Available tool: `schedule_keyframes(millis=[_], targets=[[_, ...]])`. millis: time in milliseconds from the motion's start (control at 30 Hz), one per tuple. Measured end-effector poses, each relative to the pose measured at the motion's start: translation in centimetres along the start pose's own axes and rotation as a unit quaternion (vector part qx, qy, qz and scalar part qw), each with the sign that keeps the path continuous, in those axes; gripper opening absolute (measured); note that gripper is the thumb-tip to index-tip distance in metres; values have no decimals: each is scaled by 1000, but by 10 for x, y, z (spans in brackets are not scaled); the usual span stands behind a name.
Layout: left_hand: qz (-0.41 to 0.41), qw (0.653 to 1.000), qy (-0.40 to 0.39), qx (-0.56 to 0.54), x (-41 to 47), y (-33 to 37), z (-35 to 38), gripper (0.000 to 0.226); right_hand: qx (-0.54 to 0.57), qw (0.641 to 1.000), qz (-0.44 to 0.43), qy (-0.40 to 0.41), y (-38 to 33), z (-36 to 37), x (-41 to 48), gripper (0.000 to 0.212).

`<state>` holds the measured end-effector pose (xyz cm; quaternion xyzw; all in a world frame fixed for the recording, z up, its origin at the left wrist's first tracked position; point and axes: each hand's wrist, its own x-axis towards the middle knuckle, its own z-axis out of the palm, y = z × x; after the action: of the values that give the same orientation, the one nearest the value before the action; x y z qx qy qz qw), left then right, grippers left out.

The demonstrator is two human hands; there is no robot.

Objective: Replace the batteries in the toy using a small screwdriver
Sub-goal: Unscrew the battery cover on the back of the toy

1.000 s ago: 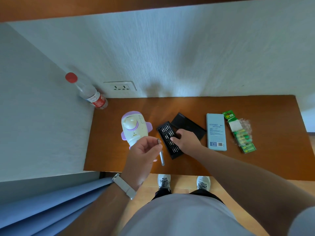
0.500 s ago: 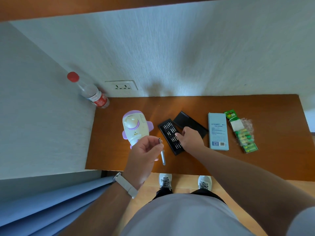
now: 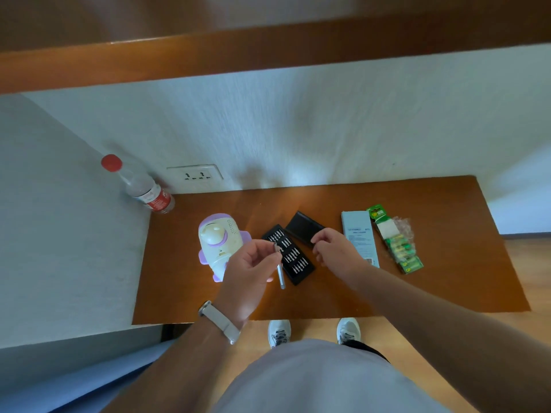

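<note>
With the left hand point(image 3: 250, 263) pinching the screwdriver point(image 3: 280, 274) handle mid-frame, shaft pointing down, the toy point(image 3: 219, 244) lies just left of it, while the right hand point(image 3: 334, 248), fingers curled, contents unclear, hovers beside the bit tray point(image 3: 293, 260).

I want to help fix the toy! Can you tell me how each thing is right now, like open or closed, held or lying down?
toy: lying on the table, not held
screwdriver handle: held in the left hand
bit tray: open, bits showing
black lid: off, beside the tray
right hand: fingers pinched, contents too small to tell
battery pack: partly torn open
bottle: capped, upright
</note>
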<state>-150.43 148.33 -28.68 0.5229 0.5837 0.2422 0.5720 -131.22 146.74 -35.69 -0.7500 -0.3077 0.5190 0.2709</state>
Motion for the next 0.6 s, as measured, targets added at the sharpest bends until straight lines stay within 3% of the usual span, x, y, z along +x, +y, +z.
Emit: schedule_keyframes(millis=[233, 467, 600], targets=[[24, 999, -31, -3, 7, 16, 30, 8, 129, 990, -49, -19, -23, -43, -53, 36], [35, 997, -74, -11, 9, 31, 57, 8, 200, 974, -102, -20, -35, -74, -91, 22], [57, 993, -101, 5, 4, 44, 68, 7, 155, 980, -123, -14, -37, -92, -105, 11]])
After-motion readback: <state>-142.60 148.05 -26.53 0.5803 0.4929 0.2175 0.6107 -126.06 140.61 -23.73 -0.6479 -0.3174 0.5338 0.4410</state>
